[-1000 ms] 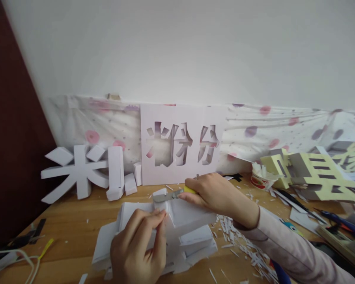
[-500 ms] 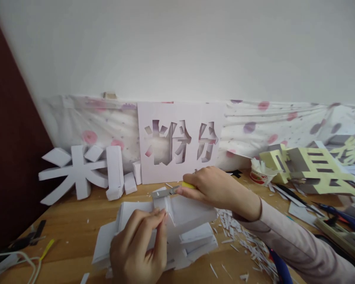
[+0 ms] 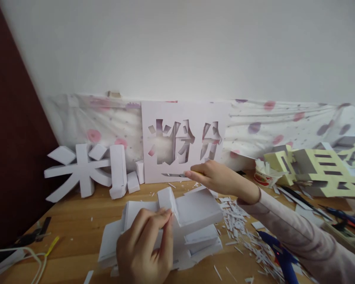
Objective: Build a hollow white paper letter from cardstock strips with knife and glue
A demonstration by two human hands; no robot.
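My left hand (image 3: 146, 240) pinches the edge of a white foam-board construction (image 3: 198, 207) at the lower middle, its fingertips pressed together on the upright white piece (image 3: 166, 198). Above and beyond that piece, my right hand (image 3: 214, 175) is closed around a yellow-handled cutter, with the thin blade (image 3: 173, 174) pointing left. The blade is clear of the foam board. Behind it stands a white panel (image 3: 195, 114) with cut-out character shapes. The underside of the construction is hidden.
White solid characters (image 3: 84, 169) stand at left. Offcuts (image 3: 235, 217), a blue glue gun (image 3: 279, 252), a paper cup (image 3: 264, 175) of strips and yellow characters (image 3: 322, 169) lie at right. Cables (image 3: 32, 252) are at lower left.
My right hand has raised the cutter up and away from the white piece. The view has shifted slightly, showing more of the glue gun. My left hand keeps its pinch.
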